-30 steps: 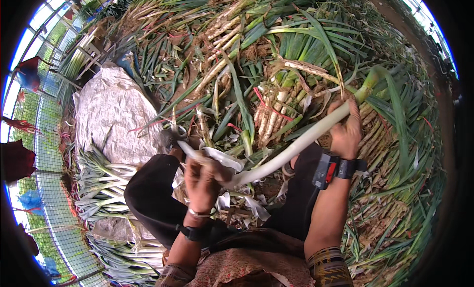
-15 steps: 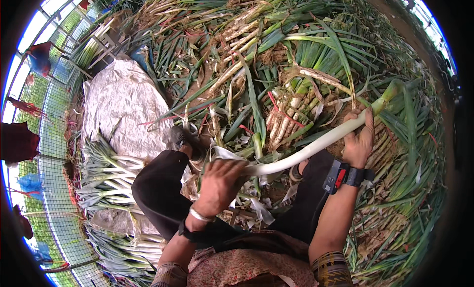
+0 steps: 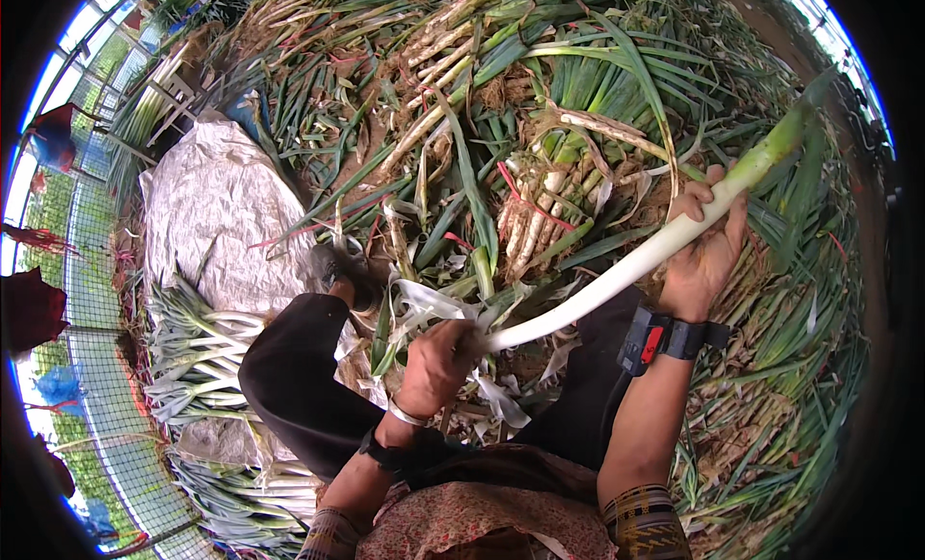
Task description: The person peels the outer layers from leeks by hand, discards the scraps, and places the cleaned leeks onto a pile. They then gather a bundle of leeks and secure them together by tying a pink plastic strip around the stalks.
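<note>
Leek: one long leek (image 3: 626, 271) with a white stalk and a green top slants from the lower middle up to the upper right, held off the ground between both hands.
Left hand (image 3: 436, 365): fist curled around the root end of the stalk, where loose pale skins (image 3: 429, 305) hang beside the knuckles.
Right hand (image 3: 706, 254): fingers wrapped over the stalk just below the green part; a black wrist strap with a red patch (image 3: 665, 338) sits below it.
Legs: a knee in dark trousers (image 3: 299, 377) juts left, with a shoe (image 3: 339, 269) near a white sack (image 3: 217, 213).
Ground: unpeeled, earthy leeks (image 3: 540, 213) lie heaped ahead, some tied with red string.
Trimmed pile: clean white leeks (image 3: 198, 343) lie stacked to the left of the knee.
</note>
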`<state>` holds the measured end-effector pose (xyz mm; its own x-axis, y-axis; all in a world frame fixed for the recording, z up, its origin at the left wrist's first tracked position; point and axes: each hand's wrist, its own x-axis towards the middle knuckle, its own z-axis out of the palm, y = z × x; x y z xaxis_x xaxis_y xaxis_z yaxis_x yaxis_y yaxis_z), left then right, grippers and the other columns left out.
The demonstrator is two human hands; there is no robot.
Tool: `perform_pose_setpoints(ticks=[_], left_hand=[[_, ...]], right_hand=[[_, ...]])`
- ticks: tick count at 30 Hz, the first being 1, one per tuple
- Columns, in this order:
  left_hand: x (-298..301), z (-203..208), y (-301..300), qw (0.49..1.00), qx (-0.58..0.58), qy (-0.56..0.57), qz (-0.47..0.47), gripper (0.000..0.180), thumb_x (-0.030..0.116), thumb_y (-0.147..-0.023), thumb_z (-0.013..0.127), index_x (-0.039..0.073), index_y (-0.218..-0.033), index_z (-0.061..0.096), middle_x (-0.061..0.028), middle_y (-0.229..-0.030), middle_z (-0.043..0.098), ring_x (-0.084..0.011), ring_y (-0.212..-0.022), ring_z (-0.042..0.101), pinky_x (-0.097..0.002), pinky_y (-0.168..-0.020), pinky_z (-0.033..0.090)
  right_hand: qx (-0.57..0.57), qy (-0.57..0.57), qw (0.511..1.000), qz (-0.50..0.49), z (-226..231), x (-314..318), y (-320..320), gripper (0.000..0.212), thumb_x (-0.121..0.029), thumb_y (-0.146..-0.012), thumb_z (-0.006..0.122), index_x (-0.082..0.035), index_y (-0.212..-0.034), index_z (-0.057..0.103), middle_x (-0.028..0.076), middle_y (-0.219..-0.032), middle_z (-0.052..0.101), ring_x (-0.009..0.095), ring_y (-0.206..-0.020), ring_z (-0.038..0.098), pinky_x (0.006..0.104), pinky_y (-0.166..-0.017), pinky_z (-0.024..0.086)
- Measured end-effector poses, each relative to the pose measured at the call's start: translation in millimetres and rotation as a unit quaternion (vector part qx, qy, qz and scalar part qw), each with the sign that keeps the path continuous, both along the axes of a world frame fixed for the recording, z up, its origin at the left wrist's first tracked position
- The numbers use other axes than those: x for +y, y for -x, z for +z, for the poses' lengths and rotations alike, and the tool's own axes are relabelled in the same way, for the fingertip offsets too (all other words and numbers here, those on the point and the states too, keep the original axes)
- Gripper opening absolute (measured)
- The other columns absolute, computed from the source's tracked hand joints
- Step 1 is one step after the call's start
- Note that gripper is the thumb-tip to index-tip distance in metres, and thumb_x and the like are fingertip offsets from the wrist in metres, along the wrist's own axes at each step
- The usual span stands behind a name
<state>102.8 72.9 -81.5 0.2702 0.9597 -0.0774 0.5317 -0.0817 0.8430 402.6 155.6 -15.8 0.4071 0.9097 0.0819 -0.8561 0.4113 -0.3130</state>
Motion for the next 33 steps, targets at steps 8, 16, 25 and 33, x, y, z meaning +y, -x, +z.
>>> perform_pose_setpoints(ticks=[8, 16, 25, 33], left_hand=[[0.1, -23.2, 101.2, 0.858, -0.403, 0.204, 0.244, 0.037, 0.033, -0.088, 0.044, 0.0, -0.094, 0.059, -0.0053, -0.082, 0.061, -0.0147, -0.073, 0.056, -0.0292, -0.065, 0.047], [-7.1, 41.6, 39.9, 0.911, -0.362, 0.192, 0.037, 0.047, 0.021, -0.087, 0.054, 0.005, -0.129, 0.038, -0.0048, -0.111, 0.05, -0.0079, -0.079, 0.05, -0.0203, -0.062, 0.044], [-83.1, 78.0, 62.2, 0.923, -0.304, 0.234, -0.021, 0.033, 0.009, -0.088, 0.05, 0.005, -0.121, 0.047, -0.0002, -0.088, 0.055, -0.0042, -0.072, 0.047, -0.0204, -0.062, 0.04], [-73.4, 71.2, 133.8, 0.916, 0.337, -0.204, -0.072, 0.039, 0.047, -0.075, 0.057, 0.016, -0.097, 0.064, -0.0135, -0.114, 0.051, -0.0268, -0.104, 0.048, -0.0435, -0.084, 0.038]], right_hand=[[0.018, -0.14, 0.99, 0.019, 3.5, -9.6, -11.3, 0.041, -0.022, -0.089, 0.047, -0.003, -0.124, 0.037, 0.008, -0.093, 0.046, 0.014, -0.068, 0.038, 0.0253, -0.055, 0.037], [0.083, -0.13, 0.987, 0.044, -11.3, -6.2, -12.6, 0.032, -0.019, -0.089, 0.048, -0.002, -0.116, 0.042, 0.006, -0.088, 0.044, 0.013, -0.065, 0.037, 0.0256, -0.053, 0.034], [0.083, 0.08, 0.986, 0.117, -43.0, 3.2, -44.3, 0.027, -0.026, -0.089, 0.049, -0.001, -0.098, 0.044, 0.004, -0.07, 0.039, 0.013, -0.059, 0.036, 0.0244, -0.051, 0.036], [-0.058, 0.128, 0.981, -0.138, -50.8, -0.1, -35.8, 0.027, -0.03, -0.091, 0.043, -0.004, -0.091, 0.046, 0.002, -0.071, 0.042, 0.012, -0.06, 0.04, 0.0236, -0.053, 0.038]])
